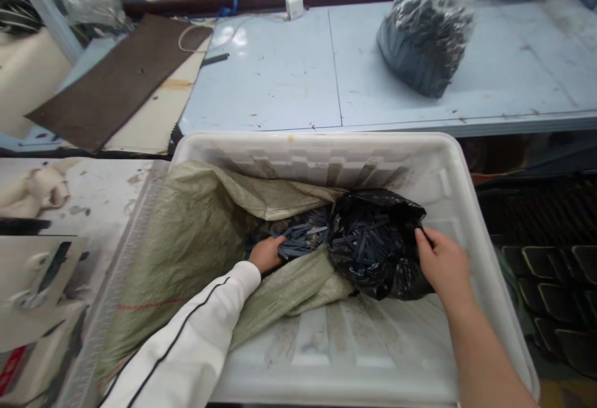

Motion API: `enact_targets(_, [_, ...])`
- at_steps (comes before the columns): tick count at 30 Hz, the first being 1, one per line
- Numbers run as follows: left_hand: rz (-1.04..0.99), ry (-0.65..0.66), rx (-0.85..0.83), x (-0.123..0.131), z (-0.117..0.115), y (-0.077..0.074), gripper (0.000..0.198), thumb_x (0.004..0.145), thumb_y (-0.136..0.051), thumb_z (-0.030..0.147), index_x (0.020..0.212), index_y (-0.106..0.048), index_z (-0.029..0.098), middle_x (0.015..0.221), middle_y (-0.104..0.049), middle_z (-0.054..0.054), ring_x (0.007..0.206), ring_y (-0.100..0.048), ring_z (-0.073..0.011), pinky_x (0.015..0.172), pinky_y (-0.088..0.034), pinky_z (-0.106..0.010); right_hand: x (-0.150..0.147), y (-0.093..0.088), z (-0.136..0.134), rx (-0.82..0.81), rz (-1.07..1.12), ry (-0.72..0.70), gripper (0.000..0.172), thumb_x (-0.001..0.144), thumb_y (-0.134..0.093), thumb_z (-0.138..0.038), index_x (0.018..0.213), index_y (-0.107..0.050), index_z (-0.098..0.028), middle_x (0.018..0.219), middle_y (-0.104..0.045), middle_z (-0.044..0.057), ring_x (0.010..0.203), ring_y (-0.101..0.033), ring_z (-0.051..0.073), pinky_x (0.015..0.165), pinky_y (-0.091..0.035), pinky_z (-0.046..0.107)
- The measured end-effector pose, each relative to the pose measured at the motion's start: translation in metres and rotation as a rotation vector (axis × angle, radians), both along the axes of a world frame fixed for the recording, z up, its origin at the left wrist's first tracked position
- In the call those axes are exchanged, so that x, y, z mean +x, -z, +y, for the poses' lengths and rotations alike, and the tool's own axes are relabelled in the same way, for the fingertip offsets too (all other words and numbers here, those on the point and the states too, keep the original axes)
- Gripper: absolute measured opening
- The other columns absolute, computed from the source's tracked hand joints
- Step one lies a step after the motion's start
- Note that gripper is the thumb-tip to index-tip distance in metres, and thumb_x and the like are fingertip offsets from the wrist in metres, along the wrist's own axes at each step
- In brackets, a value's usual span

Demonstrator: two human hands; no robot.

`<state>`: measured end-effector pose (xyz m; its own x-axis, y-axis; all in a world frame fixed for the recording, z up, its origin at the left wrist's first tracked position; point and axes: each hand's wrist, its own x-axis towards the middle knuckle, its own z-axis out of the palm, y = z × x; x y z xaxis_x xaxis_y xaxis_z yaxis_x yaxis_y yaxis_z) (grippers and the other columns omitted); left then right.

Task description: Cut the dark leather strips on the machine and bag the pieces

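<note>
A green woven sack (186, 246) lies in a white plastic tub (317, 140), its mouth facing right. Dark flat strips (305, 234) show in the sack's opening. My left hand (268, 254), in a white sleeve, is at that opening with its fingers closed among the strips; what they grip is partly hidden. Right beside the sack's mouth sits a black plastic bag (387, 280), open at the top, with more dark strips inside. My right hand (441, 259) pinches the right edge of this bag between thumb and fingers.
Behind the tub runs a light blue table (275, 91) bearing a clear bag of dark pieces (422, 41) and a white adapter (294, 7). A brown sheet (112, 84) lies at the left rear, a sewing machine (37, 283) at the left. Black crates (550, 271) stand at the right.
</note>
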<state>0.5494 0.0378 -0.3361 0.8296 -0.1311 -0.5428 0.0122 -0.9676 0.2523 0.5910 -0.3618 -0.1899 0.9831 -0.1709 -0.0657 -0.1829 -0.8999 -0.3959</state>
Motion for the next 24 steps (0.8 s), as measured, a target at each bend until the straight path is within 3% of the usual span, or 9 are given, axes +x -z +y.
enact_targets(3, [-0.057,-0.053,-0.070,0.000,0.017,-0.035,0.046,0.072,-0.061,0.029,0.117,-0.056,0.023,0.105,-0.068,-0.006,0.096,-0.065,-0.0233,0.083,-0.049,-0.030,0.000,-0.004,-0.003,0.123,-0.007,0.015,0.042,0.090,-0.043,-0.041,0.100,-0.074,-0.015,0.094,-0.073,0.012,0.084,-0.066,0.028,0.068,-0.044,0.032])
enact_targets(6, [-0.177,-0.187,-0.271,0.006,0.018,-0.065,0.052,0.066,-0.062,0.025,0.117,-0.056,0.020,0.105,-0.069,-0.004,0.095,-0.065,-0.0234,0.084,-0.049,-0.031,-0.001,-0.010,-0.005,0.257,-0.015,0.019,0.042,0.089,-0.042,-0.041,0.099,-0.074,-0.014,0.098,-0.073,0.012,0.088,-0.066,0.027,0.071,-0.045,0.032])
enact_targets(9, [-0.276,-0.202,-0.394,0.023,-0.012,-0.089,0.054,0.063,-0.065,0.024,0.116,-0.057,0.018,0.105,-0.069,-0.003,0.096,-0.064,-0.0244,0.086,-0.049,-0.032,-0.003,-0.014,-0.006,0.346,-0.015,0.025,0.042,0.090,-0.041,-0.040,0.098,-0.074,-0.015,0.095,-0.074,0.010,0.087,-0.066,0.027,0.072,-0.045,0.031])
enact_targets(12, [-0.332,-0.092,-0.481,0.051,-0.072,-0.103,0.051,0.065,-0.066,0.025,0.115,-0.057,0.020,0.103,-0.069,-0.002,0.095,-0.064,-0.0234,0.084,-0.049,-0.032,-0.006,-0.016,-0.007,0.373,-0.010,0.039,0.043,0.092,-0.040,-0.040,0.096,-0.073,-0.015,0.092,-0.074,0.010,0.083,-0.066,0.026,0.072,-0.045,0.031])
enact_targets(15, [-0.350,0.097,-0.436,0.081,-0.149,-0.099,0.046,0.071,-0.064,0.022,0.116,-0.057,0.021,0.105,-0.067,-0.005,0.096,-0.063,-0.0236,0.083,-0.049,-0.032,-0.007,-0.016,-0.008,0.376,-0.019,0.048,0.043,0.092,-0.039,-0.041,0.096,-0.073,-0.015,0.092,-0.073,0.010,0.082,-0.065,0.025,0.073,-0.044,0.031])
enact_targets(18, [-0.208,0.391,-0.240,0.096,-0.232,-0.080,0.038,0.082,-0.054,0.019,0.120,-0.058,0.020,0.104,-0.063,-0.014,0.096,-0.063,-0.0281,0.081,-0.050,-0.039,-0.007,-0.014,-0.009,0.371,-0.035,0.053,0.043,0.093,-0.039,-0.042,0.096,-0.073,-0.016,0.092,-0.073,0.011,0.080,-0.065,0.024,0.072,-0.044,0.031])
enact_targets(20, [-0.130,0.460,-0.264,0.092,-0.280,-0.063,0.034,0.088,-0.047,0.017,0.118,-0.061,0.023,0.105,-0.064,-0.014,0.100,-0.061,-0.0278,0.081,-0.050,-0.039,-0.008,-0.012,-0.010,0.353,-0.046,0.059,0.043,0.092,-0.039,-0.043,0.098,-0.072,-0.015,0.094,-0.073,0.012,0.082,-0.065,0.025,0.073,-0.045,0.032])
enact_targets(22, [-0.073,0.485,-0.303,0.078,-0.314,-0.046,0.037,0.093,-0.040,0.020,0.124,-0.059,0.026,0.119,-0.060,-0.015,0.112,-0.055,-0.0297,0.083,-0.049,-0.041,-0.010,-0.011,-0.010,0.329,-0.060,0.071,0.045,0.092,-0.040,-0.044,0.101,-0.072,-0.014,0.099,-0.072,0.014,0.086,-0.065,0.026,0.076,-0.045,0.033])
enact_targets(24, [-0.013,0.484,-0.335,0.062,-0.327,-0.028,0.041,0.095,-0.035,0.022,0.131,-0.054,0.027,0.134,-0.053,-0.015,0.123,-0.047,-0.0325,0.091,-0.046,-0.049,-0.011,-0.012,-0.010,0.317,-0.089,0.098,0.048,0.092,-0.040,-0.046,0.105,-0.071,-0.012,0.103,-0.071,0.016,0.090,-0.065,0.027,0.078,-0.046,0.034])
